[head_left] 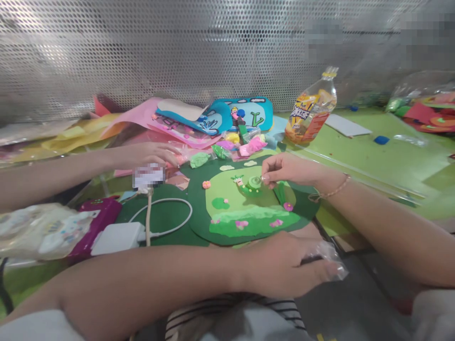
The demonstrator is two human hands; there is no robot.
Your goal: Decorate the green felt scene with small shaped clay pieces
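Head cam: L hand (275, 263) low, R hand (287, 168) nr snail (244, 188)

From the near side, the left arm (177, 277) and left hand (280, 263) block the way to the board (199, 213); the right hand (275, 170) fills the space by the snail (249, 189); a gap runs between both hands, over the grass (258, 219); at left, a cable (191, 211) and another person's hand (156, 154) get in the way; behind, clay bags (201, 160) and a tall bottle (307, 116) stand close; at right, past the right arm (373, 213), there is room above the thin flat sticks (369, 176).
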